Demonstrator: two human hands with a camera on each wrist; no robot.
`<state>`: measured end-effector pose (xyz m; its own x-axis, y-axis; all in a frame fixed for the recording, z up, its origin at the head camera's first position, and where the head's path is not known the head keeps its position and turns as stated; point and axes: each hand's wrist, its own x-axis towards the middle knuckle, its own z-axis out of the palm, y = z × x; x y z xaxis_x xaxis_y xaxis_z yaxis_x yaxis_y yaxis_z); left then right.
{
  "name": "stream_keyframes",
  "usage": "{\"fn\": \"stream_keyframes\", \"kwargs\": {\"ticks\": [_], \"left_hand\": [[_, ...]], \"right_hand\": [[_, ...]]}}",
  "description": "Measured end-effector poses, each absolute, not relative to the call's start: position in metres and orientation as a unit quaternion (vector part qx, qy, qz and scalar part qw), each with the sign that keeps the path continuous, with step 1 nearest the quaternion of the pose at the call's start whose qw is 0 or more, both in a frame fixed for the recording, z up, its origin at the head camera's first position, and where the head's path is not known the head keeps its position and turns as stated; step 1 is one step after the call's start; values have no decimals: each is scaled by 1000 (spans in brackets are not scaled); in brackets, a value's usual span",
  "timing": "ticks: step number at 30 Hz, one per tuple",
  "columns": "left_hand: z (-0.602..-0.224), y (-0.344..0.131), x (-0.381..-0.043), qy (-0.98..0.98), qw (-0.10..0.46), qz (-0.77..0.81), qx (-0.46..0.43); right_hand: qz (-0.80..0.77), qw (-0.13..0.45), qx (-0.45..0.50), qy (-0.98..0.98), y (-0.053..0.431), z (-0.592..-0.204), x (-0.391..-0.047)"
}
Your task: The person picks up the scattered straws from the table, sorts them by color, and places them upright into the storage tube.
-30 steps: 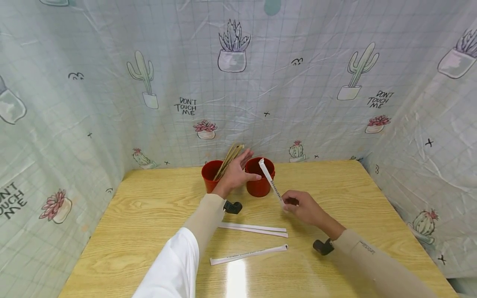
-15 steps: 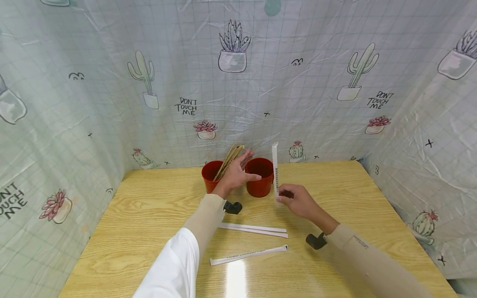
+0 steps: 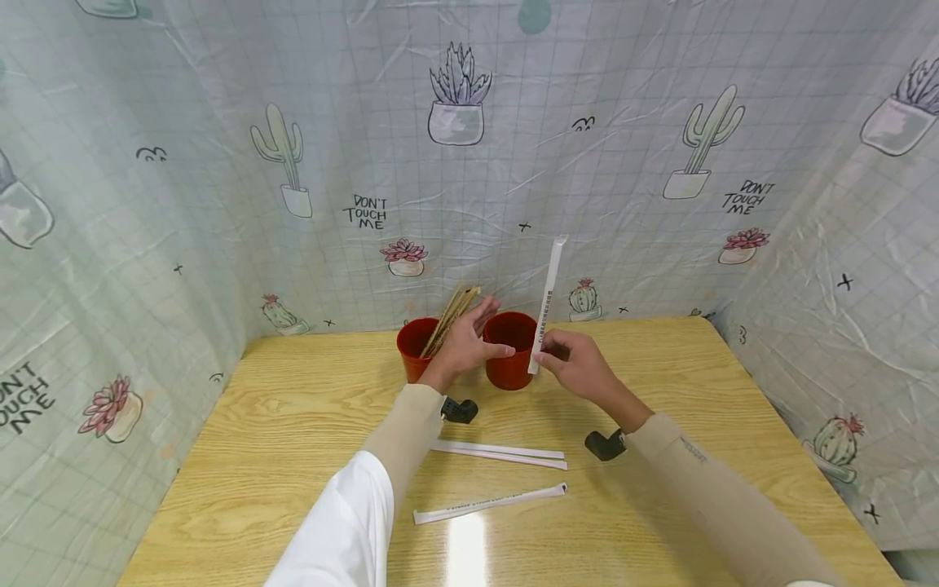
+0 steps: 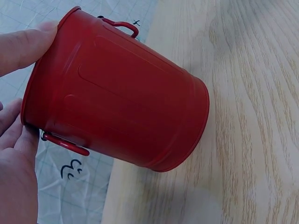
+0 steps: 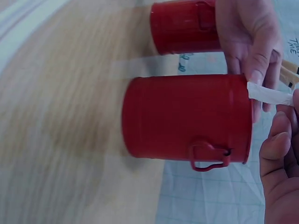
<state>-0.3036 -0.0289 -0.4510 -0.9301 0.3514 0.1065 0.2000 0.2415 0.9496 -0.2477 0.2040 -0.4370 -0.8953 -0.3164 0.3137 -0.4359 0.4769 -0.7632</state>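
My right hand (image 3: 583, 367) pinches a slim white paper-wrapped stick (image 3: 548, 302) with printing along it, near its lower end. The stick stands almost upright, tilted a little right, overlapping the right edge of the right-hand red bucket (image 3: 508, 373). In the right wrist view the stick's end (image 5: 268, 94) is right at the bucket's rim. My left hand (image 3: 465, 338) holds this bucket at the rim, thumb in front and fingers round its left side. The left wrist view shows that bucket (image 4: 135, 98) upright, with its side handles.
A second red bucket (image 3: 411, 363) stands to the left, with thin wooden sticks (image 3: 453, 314) leaning out. Two white paper-wrapped sticks (image 3: 506, 451) lie side by side on the wooden table (image 3: 293, 456). Another printed wrapped stick (image 3: 491, 503) lies nearer. A patterned curtain (image 3: 352, 163) closes the back.
My right hand has moved up and left to the bucket's right side. The wrapped stick has swung from leaning left to nearly upright, slightly right. The left hand has stayed in place.
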Motion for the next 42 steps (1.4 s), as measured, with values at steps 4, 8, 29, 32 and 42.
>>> {"fn": "stream_keyframes", "kwargs": {"ticks": [4,8,29,32,42], "left_hand": [[-452,-29,-305,786,65,589,175],[-453,-29,-306,784,65,591,176],[-451,-26,-306,777,67,602,170],[-452,-26,-305,778,65,602,168],[-454,-25,-306,775,58,606,168]], "right_hand": [[476,69,216,-850,200,-432,-256],[486,68,214,-845,196,-425,-263],[452,35,192,-871,181,-417,-291],[454,29,189,-870,180,-418,-292],[423,21,165,-891,179,-419,-289]]}}
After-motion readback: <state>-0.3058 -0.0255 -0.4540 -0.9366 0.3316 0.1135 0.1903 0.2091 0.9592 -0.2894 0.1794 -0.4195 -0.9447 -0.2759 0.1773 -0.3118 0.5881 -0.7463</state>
